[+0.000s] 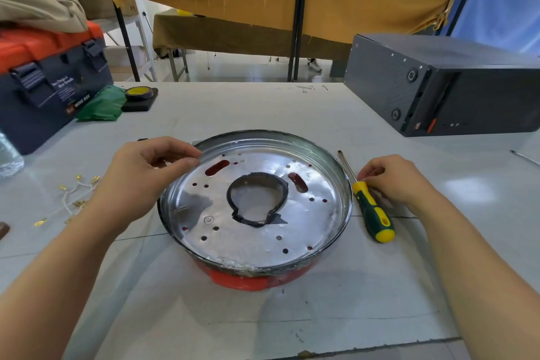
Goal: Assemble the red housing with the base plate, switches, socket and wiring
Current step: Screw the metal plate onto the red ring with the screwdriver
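Note:
A round silver base plate [309,213] with several holes and a black-edged central opening sits on top of the red housing [242,282], whose red wall shows only below the plate's near rim. My left hand [146,172] rests at the plate's left rim, thumb and fingers pinching the edge. My right hand [391,177] lies on the table beside the plate's right side, fingers curled on the shaft of a green-and-yellow screwdriver [372,212]. White wires with gold terminals [70,199] lie on the table at the left.
A blue and orange toolbox [49,82] stands at the back left, with a green bag [102,105] and a tape roll [138,93] beside it. A dark computer case [444,85] lies at the back right. A clear plastic item [8,155] sits at the left edge.

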`<state>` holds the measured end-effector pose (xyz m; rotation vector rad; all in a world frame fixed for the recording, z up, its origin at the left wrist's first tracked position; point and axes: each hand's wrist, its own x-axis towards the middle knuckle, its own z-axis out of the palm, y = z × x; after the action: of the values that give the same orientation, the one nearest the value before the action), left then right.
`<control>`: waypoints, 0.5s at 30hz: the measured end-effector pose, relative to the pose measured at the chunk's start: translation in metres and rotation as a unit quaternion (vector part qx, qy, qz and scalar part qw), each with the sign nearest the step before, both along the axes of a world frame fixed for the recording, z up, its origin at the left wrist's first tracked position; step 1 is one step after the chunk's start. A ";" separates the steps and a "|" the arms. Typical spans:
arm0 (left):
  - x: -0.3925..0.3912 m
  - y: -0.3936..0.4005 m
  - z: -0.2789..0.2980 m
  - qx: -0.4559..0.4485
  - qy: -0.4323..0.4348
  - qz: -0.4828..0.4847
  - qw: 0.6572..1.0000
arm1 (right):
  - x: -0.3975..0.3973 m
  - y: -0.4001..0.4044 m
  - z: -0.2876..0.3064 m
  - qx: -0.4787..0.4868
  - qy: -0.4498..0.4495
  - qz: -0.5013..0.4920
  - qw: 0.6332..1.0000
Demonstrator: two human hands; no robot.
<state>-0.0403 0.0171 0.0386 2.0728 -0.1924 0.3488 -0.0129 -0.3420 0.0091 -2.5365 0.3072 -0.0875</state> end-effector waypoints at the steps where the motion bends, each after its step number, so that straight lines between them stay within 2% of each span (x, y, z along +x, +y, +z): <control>1: 0.000 0.000 0.000 0.001 0.000 0.000 1.000 | 0.000 -0.001 0.000 0.003 0.001 -0.002 1.000; 8: 0.002 0.000 0.002 0.009 -0.002 -0.001 1.000 | 0.002 0.000 -0.001 -0.045 0.028 -0.040 0.998; 15: 0.004 -0.001 0.002 0.014 -0.005 -0.005 1.000 | 0.002 0.004 -0.003 -0.023 -0.002 -0.054 0.998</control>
<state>-0.0361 0.0166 0.0405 2.0975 -0.2143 0.3533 -0.0114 -0.3381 0.0065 -2.5628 0.4461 -0.1440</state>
